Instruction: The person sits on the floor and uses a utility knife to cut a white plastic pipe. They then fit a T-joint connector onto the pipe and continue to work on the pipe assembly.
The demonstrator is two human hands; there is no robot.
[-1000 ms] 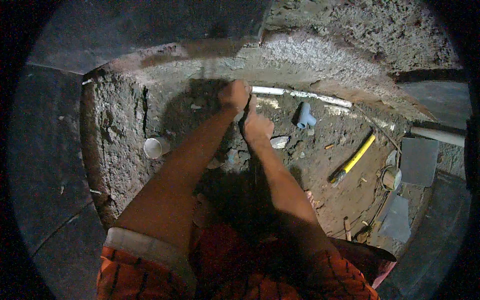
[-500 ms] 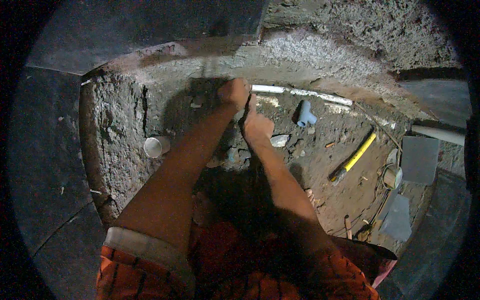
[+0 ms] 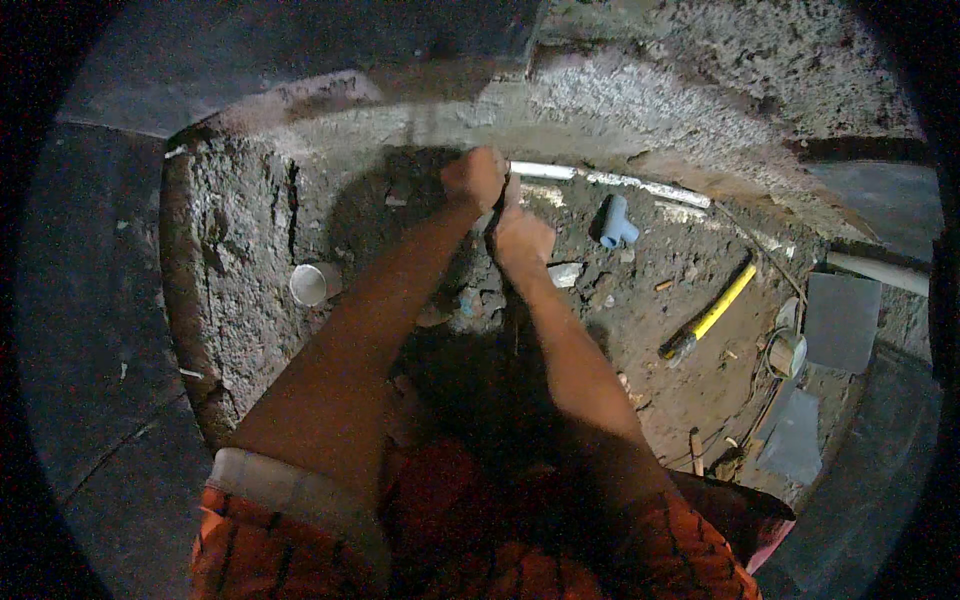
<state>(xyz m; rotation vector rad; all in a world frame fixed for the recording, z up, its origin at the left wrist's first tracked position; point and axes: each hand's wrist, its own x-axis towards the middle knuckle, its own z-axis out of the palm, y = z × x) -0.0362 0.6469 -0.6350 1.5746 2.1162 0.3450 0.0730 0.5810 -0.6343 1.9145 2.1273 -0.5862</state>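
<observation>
My left hand is closed in a fist at the near end of a white plastic pipe, which comes out to its right along the foot of the wall. Just below and to the right, my right hand is closed, its index finger pointing up toward the pipe. A thin, dark, blade-like strip shows along that hand's left side; its kind is hard to make out in the shadow. To the right lies a grey-blue pipe tee on the dirt.
A yellow-handled tool lies at right, near a grey tile piece, a broken tile and a round container. A white pipe stub stands in the soil at left. Dark slabs edge the dug-out ground.
Both hands stay at the pipe end. My right hand has shifted slightly, and the whole view has moved a little.
</observation>
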